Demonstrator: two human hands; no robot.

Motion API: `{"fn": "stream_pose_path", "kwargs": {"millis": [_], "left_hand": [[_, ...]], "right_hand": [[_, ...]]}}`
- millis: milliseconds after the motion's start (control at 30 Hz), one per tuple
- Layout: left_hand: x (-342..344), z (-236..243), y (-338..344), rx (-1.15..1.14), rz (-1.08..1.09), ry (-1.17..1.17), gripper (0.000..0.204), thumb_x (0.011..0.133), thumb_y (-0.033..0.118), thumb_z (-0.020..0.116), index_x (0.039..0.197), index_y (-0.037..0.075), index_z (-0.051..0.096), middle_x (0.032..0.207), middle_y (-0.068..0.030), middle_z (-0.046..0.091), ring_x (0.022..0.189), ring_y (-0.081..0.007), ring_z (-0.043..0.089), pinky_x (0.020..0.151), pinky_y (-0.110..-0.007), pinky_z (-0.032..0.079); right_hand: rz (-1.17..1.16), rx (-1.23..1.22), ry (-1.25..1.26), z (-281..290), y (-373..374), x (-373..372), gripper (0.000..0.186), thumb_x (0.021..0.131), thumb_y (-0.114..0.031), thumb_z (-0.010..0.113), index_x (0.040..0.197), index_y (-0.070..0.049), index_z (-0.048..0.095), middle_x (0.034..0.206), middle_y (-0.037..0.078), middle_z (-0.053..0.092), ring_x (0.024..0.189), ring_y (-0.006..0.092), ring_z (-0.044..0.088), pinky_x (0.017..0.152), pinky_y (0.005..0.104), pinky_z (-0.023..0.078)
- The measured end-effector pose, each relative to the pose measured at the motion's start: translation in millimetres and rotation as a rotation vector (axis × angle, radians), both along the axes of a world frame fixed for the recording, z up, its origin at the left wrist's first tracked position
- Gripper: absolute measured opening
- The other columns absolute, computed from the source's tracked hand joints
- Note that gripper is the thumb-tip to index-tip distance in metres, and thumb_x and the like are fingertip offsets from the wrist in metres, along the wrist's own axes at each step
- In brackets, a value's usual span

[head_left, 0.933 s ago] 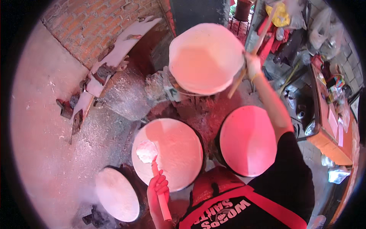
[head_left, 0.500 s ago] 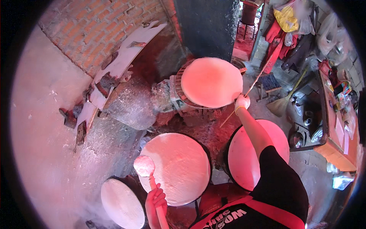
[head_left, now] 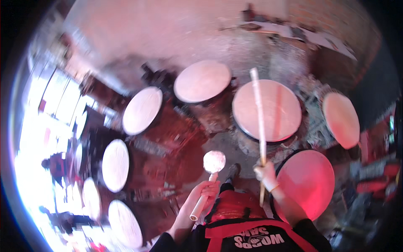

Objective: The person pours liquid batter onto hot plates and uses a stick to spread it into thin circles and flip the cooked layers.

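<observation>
My left hand [head_left: 205,190] is closed round the wooden handle of a round-headed ladle [head_left: 214,161], its head coated white. The ladle is held up in front of my body, over the floor. My right hand [head_left: 266,175] grips a long thin stick [head_left: 257,113], whose far part looks white. The stick points away from me, passing in front of a wide round pan with a pale, smooth top [head_left: 240,107]; I cannot tell whether they touch. Beside my right forearm is another round pan, lit red [head_left: 312,180].
More pale-topped round pans curve around me, including one at far centre [head_left: 202,81], one at far right [head_left: 341,121] and several on the left [head_left: 115,166]. Blurred people [head_left: 56,166] stand at the bright left side. A littered board [head_left: 302,34] lies by the far wall.
My view has swung left, bringing more pans and people into sight. The stick has left the edge of the far pan and now points ahead. Both hands keep their hold.
</observation>
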State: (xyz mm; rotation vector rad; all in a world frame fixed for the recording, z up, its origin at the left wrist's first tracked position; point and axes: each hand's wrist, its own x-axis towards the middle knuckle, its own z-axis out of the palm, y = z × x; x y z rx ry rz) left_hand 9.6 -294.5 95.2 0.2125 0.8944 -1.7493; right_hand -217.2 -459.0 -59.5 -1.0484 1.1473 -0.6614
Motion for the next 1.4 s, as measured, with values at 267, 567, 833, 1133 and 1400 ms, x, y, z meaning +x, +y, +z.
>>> {"fn": "stream_pose_path", "kwargs": {"millis": [267, 567, 833, 1133, 1400], "left_hand": [[-47, -62, 320, 0.074, 1.058, -0.097, 0.011, 0.092, 0.006, 0.044, 0.095, -0.005, 0.044, 0.066, -0.0013, 0.038, 0.048, -0.0074, 0.036, 0.04, -0.019, 0.034], [-123, -190, 605, 2.299, -0.249, -1.672, 0.027, 0.09, 0.011, 0.05, 0.118, 0.012, 0.051, 0.072, -0.0074, 0.057, 0.067, -0.0191, 0.059, 0.058, -0.036, 0.048], [-131, -243, 773, 1.623, -1.139, -1.902, 0.041, 0.087, 0.012, 0.048, 0.127, 0.01, 0.05, 0.08, -0.0107, 0.059, 0.085, -0.0274, 0.061, 0.063, -0.042, 0.051], [-45, -325, 696, -0.053, 1.734, 0.2, 0.015, 0.093, 0.01, 0.042, 0.081, 0.003, 0.047, 0.054, -0.0002, 0.037, 0.045, -0.0109, 0.04, 0.037, -0.023, 0.035], [-54, -190, 684, 0.136, 1.97, -0.152, 0.022, 0.095, 0.026, 0.047, 0.091, 0.005, 0.048, 0.059, 0.0023, 0.036, 0.047, -0.0076, 0.036, 0.037, -0.019, 0.032]], "right_hand": [[0.921, -0.572, 0.079, 24, 194, 126, 0.02, 0.082, -0.005, 0.057, 0.101, -0.007, 0.06, 0.079, 0.008, 0.058, 0.072, 0.0188, 0.056, 0.068, 0.0322, 0.045], [1.739, -0.284, 0.055, -6, 381, 172, 0.026, 0.091, -0.01, 0.055, 0.116, -0.004, 0.061, 0.077, -0.004, 0.056, 0.061, 0.0016, 0.047, 0.055, 0.0183, 0.041], [2.327, -1.095, -0.337, -7, 595, 244, 0.063, 0.083, -0.003, 0.05, 0.143, -0.009, 0.032, 0.096, 0.017, 0.055, 0.075, 0.0334, 0.06, 0.069, 0.0392, 0.05], [2.487, -1.236, 0.369, -60, 667, 258, 0.071, 0.088, -0.008, 0.045, 0.149, -0.024, 0.012, 0.084, 0.023, 0.061, 0.076, 0.0391, 0.061, 0.07, 0.0495, 0.048], [2.472, -1.15, 0.139, 15, 575, 222, 0.078, 0.086, -0.007, 0.046, 0.15, -0.025, 0.005, 0.087, 0.025, 0.061, 0.078, 0.0417, 0.061, 0.071, 0.0522, 0.047]]}}
